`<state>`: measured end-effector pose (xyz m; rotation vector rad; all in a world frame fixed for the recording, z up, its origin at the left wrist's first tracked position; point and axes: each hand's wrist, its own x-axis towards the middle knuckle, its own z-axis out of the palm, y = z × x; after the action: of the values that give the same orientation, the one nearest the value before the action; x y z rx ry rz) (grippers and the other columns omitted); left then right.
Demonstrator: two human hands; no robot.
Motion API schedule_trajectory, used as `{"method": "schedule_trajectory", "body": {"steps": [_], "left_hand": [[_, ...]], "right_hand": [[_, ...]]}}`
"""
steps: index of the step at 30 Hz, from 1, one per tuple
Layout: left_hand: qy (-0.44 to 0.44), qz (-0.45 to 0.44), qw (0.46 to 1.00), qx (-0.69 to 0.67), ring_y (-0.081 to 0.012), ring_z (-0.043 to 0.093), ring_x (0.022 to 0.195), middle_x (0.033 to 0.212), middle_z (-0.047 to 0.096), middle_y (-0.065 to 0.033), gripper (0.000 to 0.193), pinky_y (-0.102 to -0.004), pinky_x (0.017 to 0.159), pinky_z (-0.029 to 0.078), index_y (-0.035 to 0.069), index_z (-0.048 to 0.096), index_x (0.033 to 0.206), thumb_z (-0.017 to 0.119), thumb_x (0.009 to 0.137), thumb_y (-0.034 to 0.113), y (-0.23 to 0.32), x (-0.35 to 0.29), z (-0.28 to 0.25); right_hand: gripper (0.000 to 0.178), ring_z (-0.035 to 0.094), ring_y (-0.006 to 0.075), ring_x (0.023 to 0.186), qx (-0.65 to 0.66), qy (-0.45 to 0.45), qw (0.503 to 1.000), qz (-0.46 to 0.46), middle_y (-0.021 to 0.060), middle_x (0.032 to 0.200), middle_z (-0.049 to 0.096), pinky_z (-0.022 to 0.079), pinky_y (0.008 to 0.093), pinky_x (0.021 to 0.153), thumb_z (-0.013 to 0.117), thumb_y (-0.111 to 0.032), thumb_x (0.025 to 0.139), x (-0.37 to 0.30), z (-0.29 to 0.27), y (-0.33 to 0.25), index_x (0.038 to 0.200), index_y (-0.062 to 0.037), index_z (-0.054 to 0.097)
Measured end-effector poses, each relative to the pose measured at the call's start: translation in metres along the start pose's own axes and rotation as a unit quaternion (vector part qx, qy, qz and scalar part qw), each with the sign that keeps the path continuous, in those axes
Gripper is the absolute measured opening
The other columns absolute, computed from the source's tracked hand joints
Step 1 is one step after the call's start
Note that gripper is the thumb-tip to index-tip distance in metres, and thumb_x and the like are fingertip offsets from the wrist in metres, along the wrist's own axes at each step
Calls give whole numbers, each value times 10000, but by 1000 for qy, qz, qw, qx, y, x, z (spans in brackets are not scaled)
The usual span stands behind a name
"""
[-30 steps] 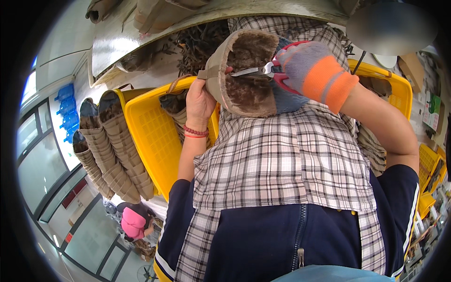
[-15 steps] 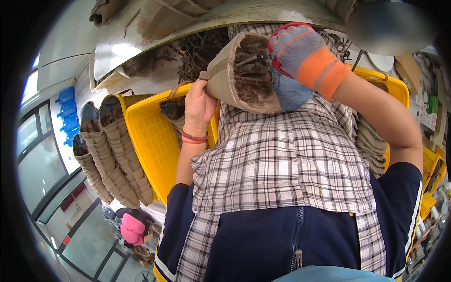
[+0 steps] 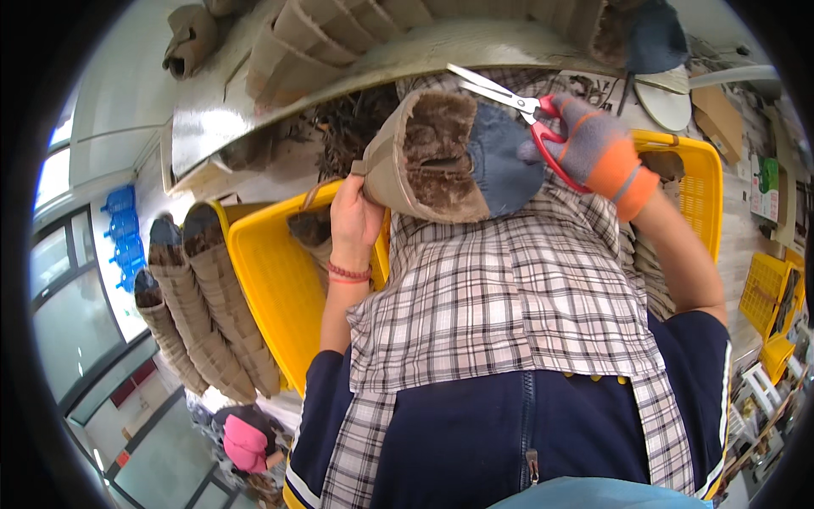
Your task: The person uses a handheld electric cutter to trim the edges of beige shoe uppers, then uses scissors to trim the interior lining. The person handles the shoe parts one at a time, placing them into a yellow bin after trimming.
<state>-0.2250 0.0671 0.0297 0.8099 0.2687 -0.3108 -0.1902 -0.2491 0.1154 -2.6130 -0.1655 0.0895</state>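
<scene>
A tan, cup-shaped fabric piece (image 3: 386, 174), lined with brown fur and with a dark blue flap (image 3: 509, 165), is held over the plaid apron (image 3: 458, 288), its opening turned to the right. My bare left hand (image 3: 352, 222) grips its tan left side, the fingertips hidden behind it. My right hand (image 3: 593, 148), in a grey and orange glove, holds red-handled scissors (image 3: 530, 106). Their blades are slightly apart, point up and left, and lie past the blue flap's upper edge, clear of the fur.
A worktable (image 3: 212, 114) at the far side bears a row of similar tan pieces (image 3: 339, 34); dark scraps (image 3: 352, 110) lie beneath its edge. Yellow baskets stand at left (image 3: 271, 288) and right (image 3: 704, 191). Nested stacks (image 3: 225, 297) lean at left. Another person (image 3: 244, 441) is at lower left.
My right hand has drawn the scissors out of the fur lining, to the right and slightly down. The blue flap now lies uncovered. My left hand keeps its grip.
</scene>
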Motion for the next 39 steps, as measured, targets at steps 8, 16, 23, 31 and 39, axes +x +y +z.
{"method": "schedule_trajectory", "body": {"steps": [8,16,23,31,39], "left_hand": [[-189,150,947,212,-193,477,1173,1258,504,-123,350,-325,1004,362,-40,433,1273,322,975,103,27,16,115],[-8,626,421,656,-355,472,1148,1262,489,-167,285,-425,964,371,67,590,1079,516,923,294,121,144,190],[-31,324,541,776,-297,578,1066,1171,615,-91,551,-391,920,431,137,631,1131,516,821,577,152,238,173],[-23,377,547,747,-306,619,965,1064,660,-90,550,-408,848,468,132,672,1047,552,780,599,159,227,154],[-81,417,636,644,-331,566,1031,1128,604,-141,394,-402,887,437,46,568,1149,588,856,308,211,206,147]], "right_hand": [[487,572,110,859,574,76,815,20,79,976,632,480,248,737,711,-149,770,-26,0,-80,1184,12,513],[407,636,152,735,167,498,851,13,114,851,652,493,272,659,705,-79,770,-14,-63,3,1129,-1,530],[418,612,160,831,314,350,881,-54,101,968,654,496,289,722,735,-120,742,102,-67,109,1106,-3,565],[492,577,166,984,510,114,843,-124,97,1101,618,459,301,875,679,-86,769,157,-82,109,1217,26,508],[467,556,176,981,452,250,856,-25,98,1115,581,439,289,842,580,-135,846,108,-59,115,1281,-16,461]]}}
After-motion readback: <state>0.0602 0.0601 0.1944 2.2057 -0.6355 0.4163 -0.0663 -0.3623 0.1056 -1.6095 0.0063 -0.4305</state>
